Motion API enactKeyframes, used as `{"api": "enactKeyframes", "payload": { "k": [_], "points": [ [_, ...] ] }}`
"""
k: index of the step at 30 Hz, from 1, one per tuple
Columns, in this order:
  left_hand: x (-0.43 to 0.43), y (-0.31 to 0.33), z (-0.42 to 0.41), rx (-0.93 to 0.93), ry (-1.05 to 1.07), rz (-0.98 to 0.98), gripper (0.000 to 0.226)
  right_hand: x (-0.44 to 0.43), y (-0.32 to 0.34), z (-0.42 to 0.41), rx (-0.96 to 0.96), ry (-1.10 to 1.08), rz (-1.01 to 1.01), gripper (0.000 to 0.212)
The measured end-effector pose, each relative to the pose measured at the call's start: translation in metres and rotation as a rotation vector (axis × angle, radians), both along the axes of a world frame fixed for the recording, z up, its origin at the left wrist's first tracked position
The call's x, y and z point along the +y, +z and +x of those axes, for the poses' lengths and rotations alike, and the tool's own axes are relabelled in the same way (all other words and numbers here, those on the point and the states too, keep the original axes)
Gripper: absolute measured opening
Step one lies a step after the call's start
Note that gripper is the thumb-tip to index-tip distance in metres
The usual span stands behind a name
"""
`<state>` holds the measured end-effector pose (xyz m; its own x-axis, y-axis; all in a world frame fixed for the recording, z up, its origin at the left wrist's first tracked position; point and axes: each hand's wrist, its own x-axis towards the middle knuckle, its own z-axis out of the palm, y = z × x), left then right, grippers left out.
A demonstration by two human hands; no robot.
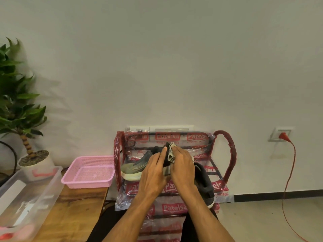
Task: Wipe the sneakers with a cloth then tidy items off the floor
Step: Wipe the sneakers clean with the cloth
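**Rack by wall, surface at left**

A rack (pixel 230 154) stood against the wall (pixel 157 67), left sneaker (pixel 132 169) on its shelf, right sneaker (pixel 204 184) in front, cloth (pixel 172 152) on it. Left, a surface (pixel 73 206) carried a basket (pixel 89 182) and, nearer, a box (pixel 52 180); a plant (pixel 17 102) stood behind. A socket (pixel 281 134) lay right.

Indoor light, soft and even, moderately bright, with a slight grey-green cast on the wall (pixel 174 58). The potted plant (pixel 15 95) throws faint, blurred leaf shadows onto the wall to its right, so the light arrives from the left front. Small glare streaks show on the plastic wrap (pixel 201 148) of the shoe rack (pixel 231 154). The clear plastic box (pixel 26 198) at lower left is smeared and out of focus, with milky reflections. The left hand (pixel 153 172), right hand (pixel 181 165) and cloth (pixel 172 153) at centre read sharpest; the black sneaker (pixel 204 182) beneath falls into dark, low detail. Wide-angle bending shows at the edges: the baseboard (pixel 279 193) slants upward toward the right.
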<state>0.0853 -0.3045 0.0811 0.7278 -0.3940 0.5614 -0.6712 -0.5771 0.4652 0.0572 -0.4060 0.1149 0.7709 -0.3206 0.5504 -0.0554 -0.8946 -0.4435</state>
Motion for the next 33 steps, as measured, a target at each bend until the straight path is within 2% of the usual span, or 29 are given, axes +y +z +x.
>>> {"api": "enactKeyframes", "payload": {
  "k": [3, 7, 12, 14, 17, 19, 22, 26, 31, 33],
  "points": [
    [0.005, -0.003, -0.002, -0.003, 0.008, -0.039, 0.09, 0.009, 0.003, 0.0, -0.021, 0.022, -0.028, 0.053],
    [0.007, 0.0, 0.003, 0.026, 0.038, -0.112, 0.086, 0.009, 0.0, -0.013, -0.037, 0.139, -0.241, 0.068],
    [0.015, -0.001, 0.001, 0.082, 0.064, -0.099, 0.083, -0.008, -0.002, -0.03, 0.002, 0.377, -0.368, 0.049],
    [0.018, -0.004, 0.003, 0.081, 0.069, -0.043, 0.089, -0.02, -0.005, -0.036, 0.033, 0.44, -0.306, 0.044],
    [0.024, -0.009, 0.005, 0.081, 0.046, 0.019, 0.103, -0.031, -0.006, -0.038, -0.011, 0.306, -0.046, 0.043],
    [0.026, -0.009, 0.004, 0.083, 0.031, 0.032, 0.104, -0.035, -0.001, -0.034, -0.073, 0.185, 0.094, 0.046],
    [0.026, -0.011, 0.0, 0.044, 0.004, 0.032, 0.101, -0.034, 0.008, -0.021, -0.045, 0.166, 0.155, 0.045],
    [0.025, -0.009, 0.001, 0.045, 0.014, -0.018, 0.099, -0.008, 0.003, -0.011, 0.069, 0.175, 0.134, 0.033],
    [0.025, -0.005, 0.003, 0.042, -0.016, -0.087, 0.09, 0.022, -0.005, -0.035, 0.002, 0.187, -0.123, 0.063],
    [0.022, -0.007, 0.005, 0.019, -0.001, -0.065, 0.089, 0.018, -0.008, -0.032, -0.026, 0.164, -0.18, 0.061]
  ]
}}
